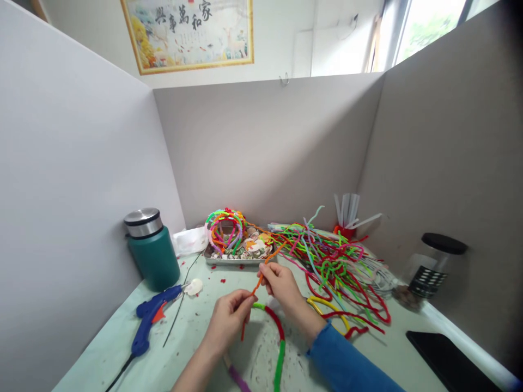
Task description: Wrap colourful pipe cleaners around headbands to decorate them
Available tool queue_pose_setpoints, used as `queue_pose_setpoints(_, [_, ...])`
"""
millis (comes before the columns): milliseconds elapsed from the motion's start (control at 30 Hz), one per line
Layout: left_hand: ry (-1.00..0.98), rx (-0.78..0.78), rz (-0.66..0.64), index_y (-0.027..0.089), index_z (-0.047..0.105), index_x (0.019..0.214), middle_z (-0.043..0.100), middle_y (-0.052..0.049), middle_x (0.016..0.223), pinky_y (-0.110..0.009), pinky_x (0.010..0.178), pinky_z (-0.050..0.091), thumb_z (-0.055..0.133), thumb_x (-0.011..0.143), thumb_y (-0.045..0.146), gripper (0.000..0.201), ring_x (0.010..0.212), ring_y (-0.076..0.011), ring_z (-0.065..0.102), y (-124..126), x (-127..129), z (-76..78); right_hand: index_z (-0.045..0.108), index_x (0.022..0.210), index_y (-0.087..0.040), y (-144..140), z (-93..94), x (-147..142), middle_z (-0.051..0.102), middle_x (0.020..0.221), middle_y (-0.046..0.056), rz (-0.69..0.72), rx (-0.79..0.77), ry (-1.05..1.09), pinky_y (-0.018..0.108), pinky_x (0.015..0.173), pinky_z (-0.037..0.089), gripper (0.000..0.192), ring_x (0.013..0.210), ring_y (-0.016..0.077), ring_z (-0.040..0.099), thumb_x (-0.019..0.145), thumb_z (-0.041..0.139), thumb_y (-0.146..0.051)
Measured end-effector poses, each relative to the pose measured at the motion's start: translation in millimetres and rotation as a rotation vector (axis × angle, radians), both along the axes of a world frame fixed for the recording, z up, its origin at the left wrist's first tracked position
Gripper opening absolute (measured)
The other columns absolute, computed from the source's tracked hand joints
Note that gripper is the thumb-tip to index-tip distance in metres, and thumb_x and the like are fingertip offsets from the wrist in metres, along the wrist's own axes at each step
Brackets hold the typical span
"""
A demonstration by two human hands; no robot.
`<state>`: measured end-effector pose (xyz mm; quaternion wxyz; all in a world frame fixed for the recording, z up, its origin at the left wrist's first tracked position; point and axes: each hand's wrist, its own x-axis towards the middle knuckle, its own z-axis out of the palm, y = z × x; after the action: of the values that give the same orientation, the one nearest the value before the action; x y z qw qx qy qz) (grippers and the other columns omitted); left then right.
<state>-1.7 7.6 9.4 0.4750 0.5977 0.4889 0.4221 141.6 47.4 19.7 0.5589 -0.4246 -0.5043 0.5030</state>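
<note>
Three plain grey partition panels point(265, 147) boxed in a pale green desk point(192, 332) on the left, back and right. Beyond them rose a white wall point(281, 38), where a gold-framed picture point(188, 32) with Chinese characters hung. A window point(429, 24) at the upper right let in bright daylight and showed green foliage outside, leaving the right panel in shade.

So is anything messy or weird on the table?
Yes. A tangled heap of coloured fuzzy pipe cleaners sprawls across the pale green table on the right, and small red scraps are scattered near the metal tray. The blue glue gun lies on its side.
</note>
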Motion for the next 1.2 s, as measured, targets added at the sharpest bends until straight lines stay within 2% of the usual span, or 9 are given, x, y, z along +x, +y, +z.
queue_pose_setpoints(100, [-0.05, -0.103, -0.072, 0.014, 0.06, 0.069, 0.036, 0.009, 0.04, -0.018, 0.034, 0.017, 0.061, 0.068, 0.049, 0.034, 0.034, -0.0041, 0.024, -4, 3, 3.2, 0.051, 0.055, -0.017, 8, -3.2, 8, 0.045, 0.045, -0.005, -0.1, 0.067, -0.049, 0.021, 0.039, 0.026, 0.031, 0.038, 0.0063, 0.036, 0.075, 0.057, -0.041])
queue_pose_setpoints(267, [-0.136, -0.259, -0.133, 0.015, 0.059, 0.076, 0.03, 0.012, 0.033, -0.017, 0.031, 0.01, 0.061, 0.068, 0.05, 0.035, 0.028, -0.0024, 0.014, -4, 0, 4.4, 0.043, 0.061, -0.02, 11, 4.6, 18, 0.038, 0.042, -0.009, -0.131, 0.067, 0.018, 0.02, 0.038, 0.023, 0.028, 0.036, 0.0064, 0.03, 0.074, 0.055, -0.041])
queue_pose_setpoints(333, [-0.156, -0.287, -0.16, 0.014, 0.06, 0.081, 0.037, 0.01, 0.033, -0.017, 0.029, 0.011, 0.059, 0.07, 0.05, 0.038, 0.026, -0.0023, 0.016, -3, -1, 3.1, 0.043, 0.062, -0.02, 9, 8.9, 20, 0.038, 0.042, -0.009, -0.128, 0.065, 0.036, 0.02, 0.037, 0.022, 0.027, 0.037, 0.0064, 0.029, 0.074, 0.055, -0.041])
queue_pose_setpoints(433, [-0.161, -0.304, -0.175, 0.013, 0.059, 0.097, 0.058, 0.004, 0.049, -0.017, 0.028, 0.016, 0.062, 0.069, 0.051, 0.047, 0.026, -0.0008, 0.019, -3, 0, 2.4, 0.044, 0.062, -0.02, 6, 11.6, 19, 0.039, 0.043, -0.009, -0.095, 0.052, 0.045, 0.019, 0.037, 0.022, 0.026, 0.037, 0.0062, 0.031, 0.073, 0.057, -0.04])
queue_pose_setpoints(533, [-0.19, -0.275, -0.134, 0.011, 0.056, 0.104, 0.064, 0.0, 0.063, -0.017, 0.029, 0.02, 0.066, 0.065, 0.052, 0.056, 0.027, 0.0009, 0.02, -4, 2, 5.5, 0.047, 0.062, -0.019, 2, 9.7, 13, 0.041, 0.043, -0.008, -0.044, 0.041, 0.033, 0.019, 0.037, 0.022, 0.025, 0.036, 0.0059, 0.033, 0.072, 0.058, -0.038])
queue_pose_setpoints(700, [-0.296, -0.249, -0.141, 0.011, 0.057, 0.096, 0.06, 0.002, 0.062, -0.017, 0.03, 0.019, 0.06, 0.073, 0.05, 0.045, 0.031, 0.0006, 0.017, -6, 0, 11.4, 0.049, 0.063, -0.018, -6, 4.9, -2, 0.045, 0.045, -0.008, 0.002, 0.054, -0.021, 0.02, 0.038, 0.025, 0.023, 0.036, 0.0061, 0.036, 0.072, 0.06, -0.036])
queue_pose_setpoints(833, [-0.349, -0.218, -0.15, 0.013, 0.056, 0.079, 0.06, 0.0, 0.061, -0.016, 0.034, 0.021, 0.063, 0.073, 0.043, 0.032, 0.034, -0.0007, 0.027, -4, -2, 8.5, 0.05, 0.065, -0.017, -13, 6.0, -8, 0.046, 0.044, -0.007, 0.054, 0.045, -0.038, 0.019, 0.038, 0.026, 0.023, 0.036, 0.0062, 0.037, 0.075, 0.058, -0.037])
queue_pose_setpoints(1100, [-0.319, -0.295, -0.181, 0.017, 0.052, 0.076, 0.035, 0.011, 0.037, -0.017, 0.031, 0.012, 0.06, 0.072, 0.044, 0.029, 0.032, -0.0032, 0.014, -5, -2, 7.9, 0.047, 0.065, -0.018, -14, 11.8, -5, 0.045, 0.041, -0.008, 0.0, 0.054, 0.016, 0.018, 0.038, 0.026, 0.024, 0.036, 0.0064, 0.037, 0.078, 0.054, -0.038])
queue_pose_setpoints(1200, [-0.26, -0.308, -0.162, 0.017, 0.053, 0.075, 0.028, 0.013, 0.036, -0.017, 0.03, 0.011, 0.06, 0.071, 0.045, 0.029, 0.032, -0.0038, 0.013, -6, -2, 8.3, 0.048, 0.065, -0.018, -12, 12.2, -4, 0.049, 0.044, -0.006, 0.062, 0.025, 0.066, 0.018, 0.036, 0.024, 0.022, 0.036, 0.006, 0.039, 0.076, 0.055, -0.035])
